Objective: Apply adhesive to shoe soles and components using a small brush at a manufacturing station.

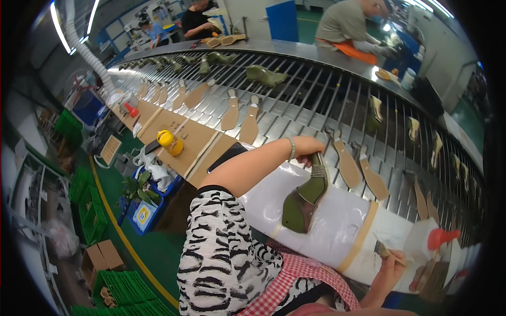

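My left hand (307, 149) is closed around the narrow end of a green shoe last (305, 203). A pale, glittery band crosses the last, and a darker patch lies toward its broad toe, which points down over the plastic-covered bench (263, 205). Near the bench's right end, my right hand (389, 269) grips a small brush (380, 248) by its thin handle, bristles up and left. Beside that hand stands a white bottle (419, 239) with a red nozzle cap (441, 238). The last and the brush are apart.
Beyond the bench runs a slatted metal conveyor (295, 118) carrying tan soles (345, 163) and green lasts (263, 76). A yellow container (169, 142) and a dark flat object (229, 156) sit on the bench's left part. A co-worker (350, 26) works across the line. Green crates (87, 205) stand left.
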Available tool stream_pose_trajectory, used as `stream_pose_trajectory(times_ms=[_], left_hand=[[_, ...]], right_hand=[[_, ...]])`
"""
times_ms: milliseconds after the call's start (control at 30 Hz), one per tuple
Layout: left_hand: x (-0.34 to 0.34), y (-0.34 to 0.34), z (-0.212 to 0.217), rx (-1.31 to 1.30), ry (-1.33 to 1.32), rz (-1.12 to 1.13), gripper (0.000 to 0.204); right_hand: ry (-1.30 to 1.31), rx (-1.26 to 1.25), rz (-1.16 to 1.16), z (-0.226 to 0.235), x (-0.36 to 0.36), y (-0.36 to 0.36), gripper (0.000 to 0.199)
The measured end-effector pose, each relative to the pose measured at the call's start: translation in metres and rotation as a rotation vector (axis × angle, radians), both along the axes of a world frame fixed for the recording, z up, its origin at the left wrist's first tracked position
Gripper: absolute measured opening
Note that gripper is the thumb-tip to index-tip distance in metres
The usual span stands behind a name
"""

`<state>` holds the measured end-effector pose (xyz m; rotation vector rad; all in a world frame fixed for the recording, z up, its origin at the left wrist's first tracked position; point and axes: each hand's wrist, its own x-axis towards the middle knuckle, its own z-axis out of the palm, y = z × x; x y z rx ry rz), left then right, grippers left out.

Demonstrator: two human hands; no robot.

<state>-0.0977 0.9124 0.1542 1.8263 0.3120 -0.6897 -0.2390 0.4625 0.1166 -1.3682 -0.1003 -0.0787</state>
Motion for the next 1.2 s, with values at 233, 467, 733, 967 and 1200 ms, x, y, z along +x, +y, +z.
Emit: stream_pose_trajectory(times_ms=[233,467,733,967,1200], left_hand=[[-0.069,-0.035,-0.082,-0.056,-0.220,-0.428,0.067],[-0.103,-0.071,-0.076,-0.061,-0.246,-0.096,0.047],[-0.122,-0.112,-0.070,-1.095,-0.098,0.364,0.055],[-0.124,-0.147,-0.054,-0.774,-0.403,0.394,0.045],[-0.123,-0.186,-0.060,-0.350,-0.753,0.337,0.039]], right_hand=[[-0.095,-0.443,-0.291,0.018,-0.010,-0.071,0.006],[-0.058,-0.884,-0.447,0.028,-0.001,-0.117,0.014],[0.041,-1.126,-0.427,-0.005,0.026,-0.134,0.015],[0.115,-1.098,-0.358,-0.017,0.036,-0.139,0.014],[0.111,-1.005,-0.336,-0.032,0.039,-0.146,0.017]])
